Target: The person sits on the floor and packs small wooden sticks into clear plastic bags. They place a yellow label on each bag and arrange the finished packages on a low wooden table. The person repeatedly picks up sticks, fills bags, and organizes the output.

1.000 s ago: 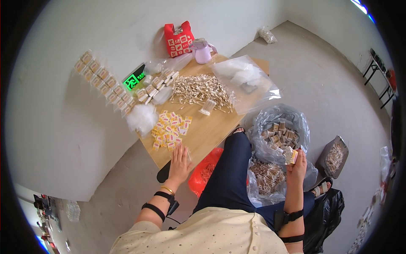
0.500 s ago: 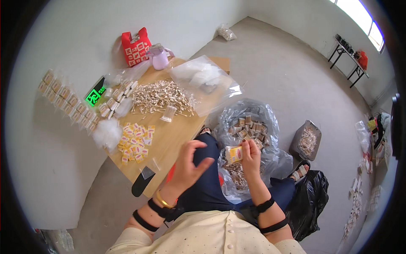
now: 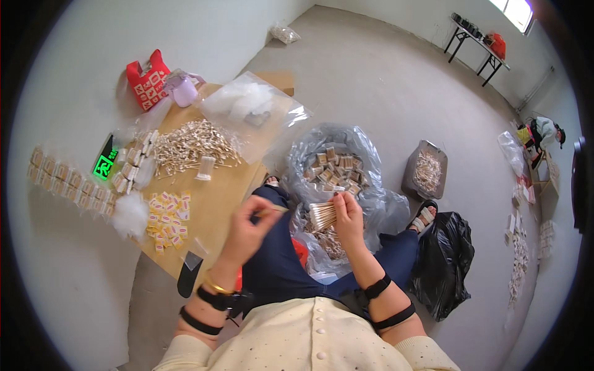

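At the wall end of the surface (image 3: 216, 193) stands a red bag (image 3: 147, 85) with pale printed squares, just beside a lilac jug (image 3: 183, 93). Near the white wall (image 3: 62, 105), a dark sign (image 3: 104, 164) glows green with a running figure. Part of a brown cardboard box (image 3: 279, 80) shows past the far edge. A crumpled black plastic bag (image 3: 442, 266) lies on the grey concrete floor (image 3: 371, 80) at lower right. Farther off, a folding table (image 3: 481, 46) carries dark objects and a red-orange bag (image 3: 497, 46), near a bright window (image 3: 515, 11); another person (image 3: 546, 133) shows at the right
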A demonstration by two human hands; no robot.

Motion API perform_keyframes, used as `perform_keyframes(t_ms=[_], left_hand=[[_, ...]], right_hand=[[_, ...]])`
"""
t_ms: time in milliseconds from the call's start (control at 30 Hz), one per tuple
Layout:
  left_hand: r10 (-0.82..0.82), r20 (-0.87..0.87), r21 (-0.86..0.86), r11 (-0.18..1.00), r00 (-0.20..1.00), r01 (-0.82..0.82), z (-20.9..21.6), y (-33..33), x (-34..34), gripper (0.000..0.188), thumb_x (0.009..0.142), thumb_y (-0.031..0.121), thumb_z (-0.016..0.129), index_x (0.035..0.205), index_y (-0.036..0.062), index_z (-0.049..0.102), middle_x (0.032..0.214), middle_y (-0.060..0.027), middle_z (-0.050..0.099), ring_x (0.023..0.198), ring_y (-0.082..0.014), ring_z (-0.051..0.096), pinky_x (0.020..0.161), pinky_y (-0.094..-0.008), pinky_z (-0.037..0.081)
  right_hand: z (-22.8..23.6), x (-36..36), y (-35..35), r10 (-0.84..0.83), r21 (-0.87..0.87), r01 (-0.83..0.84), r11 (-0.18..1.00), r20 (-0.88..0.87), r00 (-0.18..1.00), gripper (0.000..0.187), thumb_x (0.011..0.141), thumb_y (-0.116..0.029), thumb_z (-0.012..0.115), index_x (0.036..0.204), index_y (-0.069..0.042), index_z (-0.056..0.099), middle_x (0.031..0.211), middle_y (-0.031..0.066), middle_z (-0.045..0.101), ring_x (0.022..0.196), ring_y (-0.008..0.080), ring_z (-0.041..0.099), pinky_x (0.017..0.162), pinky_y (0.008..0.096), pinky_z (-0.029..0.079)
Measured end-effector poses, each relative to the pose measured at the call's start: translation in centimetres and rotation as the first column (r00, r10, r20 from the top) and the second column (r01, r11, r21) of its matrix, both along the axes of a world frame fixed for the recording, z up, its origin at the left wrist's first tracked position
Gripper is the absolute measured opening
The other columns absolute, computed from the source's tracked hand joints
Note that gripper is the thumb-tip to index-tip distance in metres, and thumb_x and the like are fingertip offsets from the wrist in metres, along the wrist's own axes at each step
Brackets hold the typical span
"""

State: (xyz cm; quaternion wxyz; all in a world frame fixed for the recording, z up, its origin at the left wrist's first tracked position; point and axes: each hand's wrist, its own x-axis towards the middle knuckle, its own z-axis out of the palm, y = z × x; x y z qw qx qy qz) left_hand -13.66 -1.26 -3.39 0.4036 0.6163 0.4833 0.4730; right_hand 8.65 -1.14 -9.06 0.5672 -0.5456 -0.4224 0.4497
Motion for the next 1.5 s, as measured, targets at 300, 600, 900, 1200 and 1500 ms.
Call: perform_keyframes(t_ms=[300,600,900,1200,1500], left_hand=[[0.413,-0.261,-0.139,0.878,0.873,-0.457,-8.3,-5.4,-17.9,0.013,0.089,0.014,0.065,0.093,0.0013,0.062,0.081,0.0009,0.059,0.071,-0.0065,0.051,0.065,-0.023,0.043],[0.318,-0.947,0.183,0.663,0.051,-0.726,-12.2,-10.1,-24.4,0.032,0.08,0.02,0.072,0.106,0.008,0.059,0.106,-0.0073,0.058,0.1,-0.0232,0.056,0.085,-0.0408,0.043],[0.603,-0.676,0.423,0.788,0.422,-0.448,-10.9,6.5,-20.4,0.038,0.076,0.022,0.071,0.108,0.0093,0.055,0.11,-0.0122,0.054,0.11,-0.0334,0.048,0.091,-0.049,0.037],[0.34,-0.912,0.193,0.849,0.228,-0.493,-14.9,16.1,-16.8,0.053,0.073,0.027,0.076,0.11,0.0029,0.048,0.106,-0.0176,0.057,0.102,-0.0355,0.057,0.086,-0.0463,0.046],[0.281,0.331,-0.411,0.902,0.901,-0.131,-5.4,8.0,-12.2,0.029,0.092,0.02,0.065,0.11,-0.0012,0.058,0.095,-0.0112,0.069,0.08,-0.0168,0.068,0.068,-0.0303,0.056]], right_hand=[[-12.2,11.7,-2.7,-0.074,-0.35,0.196,0.916,0.333,0.94,0.036,0.098,-0.035,0.05,0.112,-0.002,0.053,0.082,0.009,0.061,0.063,0.016,0.062,0.048,0.0288,0.049],[-17.1,13.8,-4.1,0.119,-0.514,0.122,0.849,0.411,0.904,0.035,0.093,-0.03,0.058,0.115,-0.002,0.054,0.094,0.0176,0.065,0.07,0.0235,0.066,0.057,0.033,0.055],[-14.7,7.6,-0.7,0.328,-0.448,-0.157,0.88,0.334,0.884,0.021,0.096,-0.019,0.053,0.107,-0.002,0.058,0.086,0.0067,0.064,0.063,0.0117,0.061,0.056,0.026,0.047],[-11.2,7.0,-1.4,0.325,-0.435,-0.196,0.879,0.247,0.913,0.018,0.094,-0.014,0.055,0.101,0.002,0.06,0.08,0.0074,0.064,0.067,0.0128,0.063,0.061,0.0271,0.051],[-5.2,3.7,2.8,0.296,-0.249,-0.248,0.936,0.18,0.938,0.017,0.095,-0.015,0.057,0.101,0.0,0.063,0.084,0.0046,0.065,0.075,0.0089,0.058,0.067,0.0233,0.048]])
